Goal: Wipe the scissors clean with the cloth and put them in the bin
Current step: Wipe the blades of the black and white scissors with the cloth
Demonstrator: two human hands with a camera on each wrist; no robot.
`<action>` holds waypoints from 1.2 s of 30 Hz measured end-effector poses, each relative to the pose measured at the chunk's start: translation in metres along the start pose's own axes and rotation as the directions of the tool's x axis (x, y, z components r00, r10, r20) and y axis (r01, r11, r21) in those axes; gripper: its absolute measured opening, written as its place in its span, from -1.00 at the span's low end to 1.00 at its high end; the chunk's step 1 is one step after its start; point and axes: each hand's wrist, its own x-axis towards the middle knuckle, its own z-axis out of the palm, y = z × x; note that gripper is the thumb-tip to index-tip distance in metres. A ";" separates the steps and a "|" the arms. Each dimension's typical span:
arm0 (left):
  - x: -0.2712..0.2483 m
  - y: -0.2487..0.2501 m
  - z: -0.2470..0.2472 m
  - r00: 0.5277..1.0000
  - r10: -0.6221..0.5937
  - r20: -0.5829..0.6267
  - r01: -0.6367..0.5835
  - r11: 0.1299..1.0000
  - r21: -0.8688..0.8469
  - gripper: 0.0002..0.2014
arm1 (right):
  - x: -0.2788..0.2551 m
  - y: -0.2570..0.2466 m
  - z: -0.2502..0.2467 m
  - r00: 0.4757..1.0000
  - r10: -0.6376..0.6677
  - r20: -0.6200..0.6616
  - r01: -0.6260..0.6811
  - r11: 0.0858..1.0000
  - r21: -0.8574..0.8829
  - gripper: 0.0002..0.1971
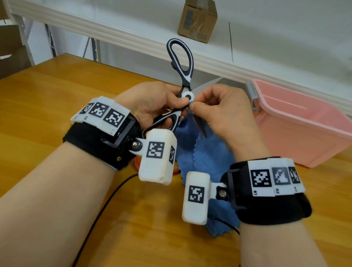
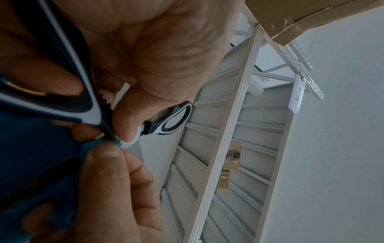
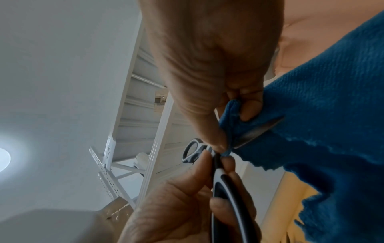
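The black-and-white scissors [image 1: 182, 68] are spread wide open above the wooden table, one handle loop pointing up and away. My left hand [image 1: 152, 103] grips the lower handle [image 2: 62, 92] near the pivot. My right hand [image 1: 217, 111] pinches a fold of the blue cloth [image 1: 207, 155] around a blade just beside the pivot, also shown in the right wrist view as blue cloth [image 3: 311, 131] wrapped on the blade [image 3: 257, 131]. The cloth hangs down to the table. The pink bin [image 1: 311, 132] stands to the right, with nothing visible inside.
A wooden table [image 1: 34, 110] lies under my hands, crossed by a black cable [image 1: 104, 208]. A white shelf [image 1: 116, 26] runs behind it with a small cardboard box [image 1: 198, 18] on it. Part of a red ring [image 1: 135, 164] peeks out under the left wrist camera.
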 end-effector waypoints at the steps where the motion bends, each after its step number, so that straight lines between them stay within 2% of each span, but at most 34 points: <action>1: 0.001 0.000 0.000 1.000 0.001 -0.008 -0.001 1.000 0.004 -0.83 | -0.001 -0.001 0.000 1.000 0.015 0.008 -0.015 1.000 0.016 -0.88; 7: 0.002 -0.002 0.004 1.000 -0.015 -0.027 0.015 1.000 0.004 -0.81 | -0.003 -0.001 -0.004 0.994 0.087 0.062 -0.092 0.992 0.089 -0.90; 13: 0.002 -0.004 0.007 0.999 -0.025 -0.032 0.025 1.000 -0.007 -0.83 | -0.003 0.002 -0.010 0.988 0.109 0.107 -0.115 0.992 0.050 -0.90; 18: -0.001 0.001 0.003 0.999 0.001 -0.039 -0.001 1.000 0.009 -0.82 | -0.005 -0.001 -0.013 0.976 0.151 0.155 -0.186 0.951 0.246 -0.89; 22: -0.003 0.000 0.003 1.000 0.011 -0.006 -0.011 0.999 0.044 -0.82 | -0.005 -0.003 -0.007 0.973 0.175 0.150 -0.212 0.935 0.283 -0.88; 26: -0.002 0.000 0.002 0.999 0.036 -0.013 -0.036 0.999 0.014 -0.81 | -0.002 -0.002 -0.004 0.971 0.175 0.164 -0.222 0.915 0.336 -0.78; 31: -0.001 0.000 0.003 0.999 0.038 -0.020 -0.038 0.999 0.009 -0.79 | -0.002 -0.001 -0.006 0.974 0.127 0.186 -0.180 0.934 0.308 -0.63; 36: -0.002 0.002 0.002 0.999 0.043 -0.033 -0.043 0.999 0.001 -0.79 | -0.003 0.001 -0.011 0.973 0.114 0.199 -0.172 0.938 0.302 -0.60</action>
